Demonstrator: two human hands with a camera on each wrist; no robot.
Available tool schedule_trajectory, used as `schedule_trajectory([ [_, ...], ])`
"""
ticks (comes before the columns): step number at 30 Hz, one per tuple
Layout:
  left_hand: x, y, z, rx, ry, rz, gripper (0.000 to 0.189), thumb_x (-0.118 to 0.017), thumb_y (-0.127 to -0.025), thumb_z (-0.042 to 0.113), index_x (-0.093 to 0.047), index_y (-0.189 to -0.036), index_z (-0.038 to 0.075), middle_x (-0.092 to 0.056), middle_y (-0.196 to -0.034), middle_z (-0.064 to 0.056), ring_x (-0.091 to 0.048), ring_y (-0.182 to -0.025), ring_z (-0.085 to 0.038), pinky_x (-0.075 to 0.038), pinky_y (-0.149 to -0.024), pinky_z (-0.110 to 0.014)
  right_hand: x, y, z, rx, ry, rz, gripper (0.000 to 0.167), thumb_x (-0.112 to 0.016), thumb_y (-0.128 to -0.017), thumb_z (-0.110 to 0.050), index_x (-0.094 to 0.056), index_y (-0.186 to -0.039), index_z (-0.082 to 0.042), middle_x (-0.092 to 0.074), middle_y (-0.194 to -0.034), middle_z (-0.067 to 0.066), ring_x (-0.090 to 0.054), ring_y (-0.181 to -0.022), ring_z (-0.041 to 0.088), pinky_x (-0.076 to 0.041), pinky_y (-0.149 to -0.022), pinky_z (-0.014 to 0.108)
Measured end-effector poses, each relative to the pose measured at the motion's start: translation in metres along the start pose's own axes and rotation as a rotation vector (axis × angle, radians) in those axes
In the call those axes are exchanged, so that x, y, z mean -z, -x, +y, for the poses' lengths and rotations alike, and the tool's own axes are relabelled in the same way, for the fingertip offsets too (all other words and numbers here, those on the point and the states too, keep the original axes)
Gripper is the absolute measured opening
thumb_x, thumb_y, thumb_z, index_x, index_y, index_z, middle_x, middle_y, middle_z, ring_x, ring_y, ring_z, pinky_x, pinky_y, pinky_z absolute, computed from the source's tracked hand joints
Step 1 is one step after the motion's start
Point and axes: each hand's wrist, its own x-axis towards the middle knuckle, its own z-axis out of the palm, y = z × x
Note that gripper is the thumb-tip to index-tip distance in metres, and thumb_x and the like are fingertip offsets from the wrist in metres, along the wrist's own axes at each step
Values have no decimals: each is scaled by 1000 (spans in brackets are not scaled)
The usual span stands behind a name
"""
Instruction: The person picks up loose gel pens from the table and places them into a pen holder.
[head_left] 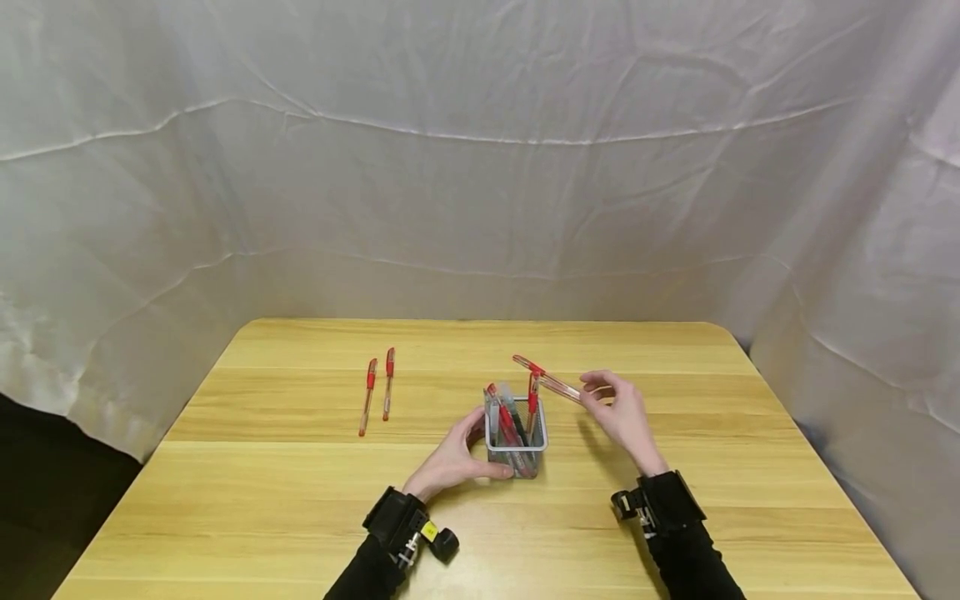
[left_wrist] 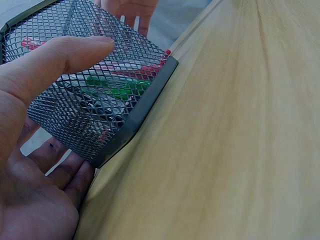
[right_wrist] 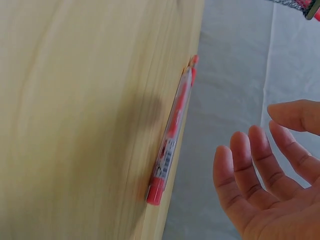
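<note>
My left hand grips a mesh pen holder, its thumb along one side and its fingers behind. Several pens stand in the holder, with red, green and dark parts showing through the mesh in the left wrist view. Right of it, my right hand hovers over the table, fingers loosely bent. A clear red-capped pen lies on the table near that hand. In the right wrist view a gap separates the fingers from this pen, and nothing shows between thumb and index finger.
Two red pens, one nearer and one farther, lie side by side on the left of the wooden table. Pale cloth hangs behind the table and along its sides.
</note>
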Motion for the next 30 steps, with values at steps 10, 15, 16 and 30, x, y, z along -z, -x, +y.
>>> schedule_trajectory([
  [10, 0, 0, -2, -2, 2, 0, 95, -90, -71, 15, -40, -153, 17, -55, -147, -5, -46, -141, -28, -29, -123, -54, -4, -11, 3, 12, 239, -156, 21, -69, -86, 0, -71, -107, 4, -72, -93, 16, -68, -80, 23, -53, -66, 25],
  [15, 0, 0, -2, 1, 0, 7, 96, -90, -71, 15, -40, -153, 17, -55, -148, -6, -45, -142, -29, -28, -123, -55, -12, -15, 4, 57, 341, -181, 23, -69, -85, 2, -71, -107, 5, -73, -98, 19, -69, -83, 27, -57, -72, 38],
  [16, 0, 0, -2, 0, -5, 8, 96, -90, -71, 15, -40, -153, 17, -55, -148, -6, -45, -142, -29, -29, -123, -55, -13, -16, 4, 63, 362, -187, 23, -69, -85, 2, -71, -107, 5, -73, -98, 19, -69, -84, 28, -57, -74, 41],
  [30, -2, -2, -2, -17, -6, -9, 94, -89, -72, 13, -40, -153, 19, -53, -150, -3, -45, -142, -25, -30, -123, -50, -25, -20, 2, -13, 478, -250, 27, -68, -84, 0, -71, -111, 3, -69, -110, 21, -64, -102, 36, -53, -92, 55],
])
